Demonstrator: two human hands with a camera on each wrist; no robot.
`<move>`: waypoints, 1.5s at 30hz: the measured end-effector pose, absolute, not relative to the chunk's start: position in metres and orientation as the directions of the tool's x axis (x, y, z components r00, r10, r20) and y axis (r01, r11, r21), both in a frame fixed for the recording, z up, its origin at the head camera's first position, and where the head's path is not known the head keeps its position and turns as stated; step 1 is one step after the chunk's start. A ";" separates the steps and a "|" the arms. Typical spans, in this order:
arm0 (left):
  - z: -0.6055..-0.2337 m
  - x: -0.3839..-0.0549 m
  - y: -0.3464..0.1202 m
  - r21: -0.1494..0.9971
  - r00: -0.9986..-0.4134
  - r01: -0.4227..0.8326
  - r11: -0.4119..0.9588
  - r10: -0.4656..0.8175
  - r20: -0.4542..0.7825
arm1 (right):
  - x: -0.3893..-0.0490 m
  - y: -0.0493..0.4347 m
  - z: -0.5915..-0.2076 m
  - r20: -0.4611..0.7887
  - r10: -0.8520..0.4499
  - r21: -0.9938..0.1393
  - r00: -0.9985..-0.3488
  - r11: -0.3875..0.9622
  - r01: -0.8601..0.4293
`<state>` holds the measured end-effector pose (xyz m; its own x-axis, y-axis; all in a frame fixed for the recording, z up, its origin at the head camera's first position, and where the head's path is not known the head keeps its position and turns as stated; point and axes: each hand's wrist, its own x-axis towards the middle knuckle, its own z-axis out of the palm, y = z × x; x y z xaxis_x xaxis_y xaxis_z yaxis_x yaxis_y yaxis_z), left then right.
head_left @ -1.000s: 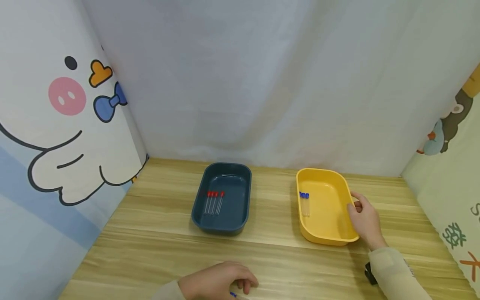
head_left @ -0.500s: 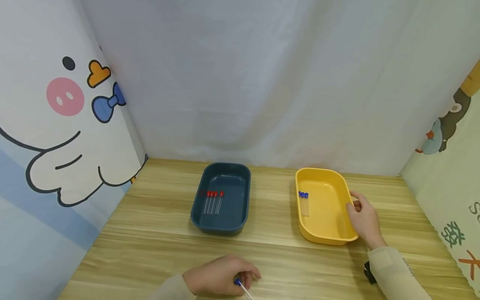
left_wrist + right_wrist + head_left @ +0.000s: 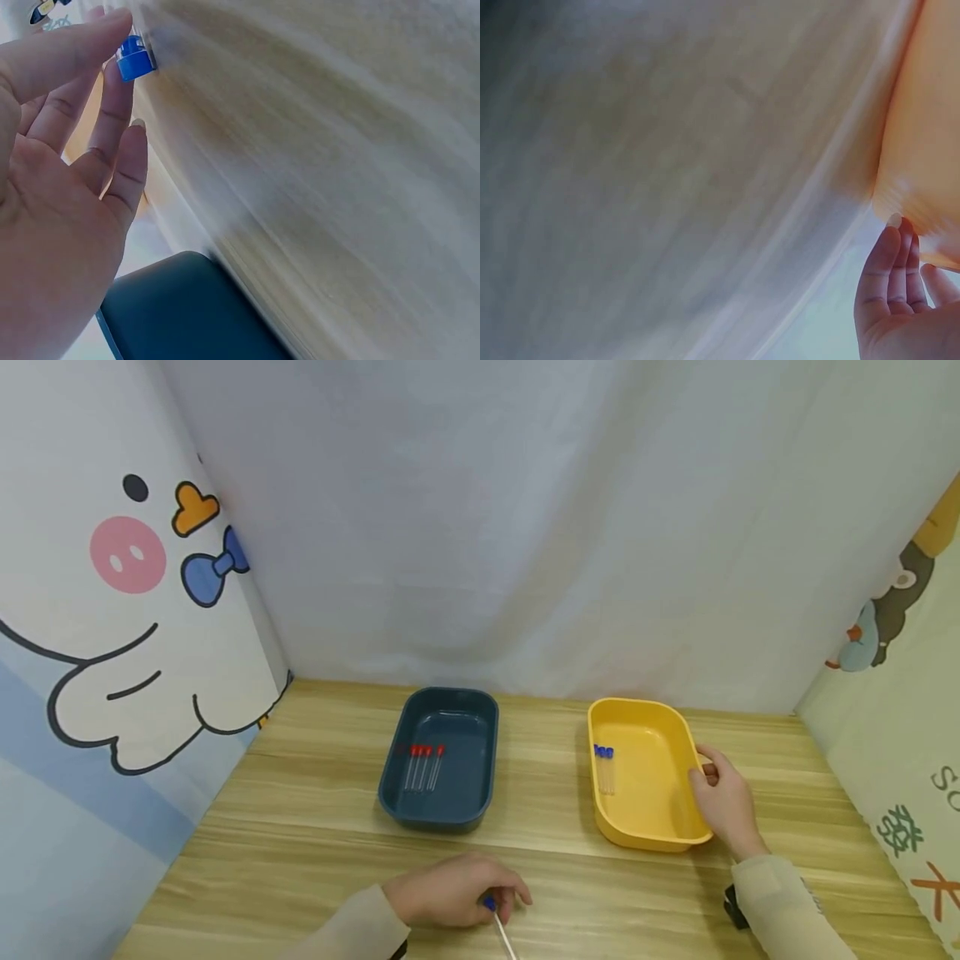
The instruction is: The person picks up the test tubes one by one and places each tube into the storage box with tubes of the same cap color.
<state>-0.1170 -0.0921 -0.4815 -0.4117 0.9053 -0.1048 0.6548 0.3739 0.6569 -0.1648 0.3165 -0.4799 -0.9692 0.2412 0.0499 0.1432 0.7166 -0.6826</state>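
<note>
My left hand (image 3: 461, 890) is over the near part of the table and pinches a blue-capped tube (image 3: 506, 935) by its cap. In the left wrist view the blue cap (image 3: 136, 60) is between thumb and fingers. The tube's lower end runs out of the head view. On the right, my right hand (image 3: 727, 802) grips the right rim of a yellow tray (image 3: 652, 842), thumb at the rim and fingers against the outer wall. Several blue-capped tubes (image 3: 605, 772) lie along the tray's left side.
A dark blue tray (image 3: 437, 822) stands left of the yellow one, holding several red-capped tubes (image 3: 423, 768) side by side. Wood-grain table (image 3: 300, 860) surface surrounds both trays. A pale curtain (image 3: 480, 543) hangs behind, and printed cloths flank the table.
My left hand has moved slightly up and right, bringing the blue-capped tube further into the head view. The right hand stays on the yellow tray.
</note>
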 end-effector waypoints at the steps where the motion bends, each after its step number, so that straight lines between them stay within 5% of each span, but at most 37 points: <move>1: -0.482 -0.117 -0.093 0.650 -0.422 0.658 0.381 0.901 -0.102 | -0.165 0.316 -0.480 0.054 0.239 -0.681 -0.969 0.718 0.139; 9: -0.479 -0.099 -0.102 0.504 -0.603 0.668 0.548 0.795 -0.064 | -0.167 0.315 -0.477 0.060 0.223 -0.689 -0.973 0.714 0.122; 20: -0.482 -0.069 -0.089 0.507 -0.799 0.492 0.708 0.598 -0.061 | -0.166 0.316 -0.476 0.065 0.228 -0.682 -0.972 0.721 0.124; 32: -0.502 -0.062 -0.072 0.338 -0.792 0.568 0.750 0.610 -0.024 | -0.162 0.315 -0.476 0.031 0.233 -0.694 -0.972 0.705 0.147; 45: -0.500 -0.063 -0.058 0.415 -0.764 0.588 0.695 0.645 0.001 | -0.163 0.315 -0.477 0.049 0.240 -0.688 -0.969 0.712 0.141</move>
<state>-0.0626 -0.0583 -0.5004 -0.7638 0.6455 0.0007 0.5876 0.6949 0.4146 -0.1631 0.3149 -0.4772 -0.9695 0.2402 0.0492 0.1415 0.7122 -0.6876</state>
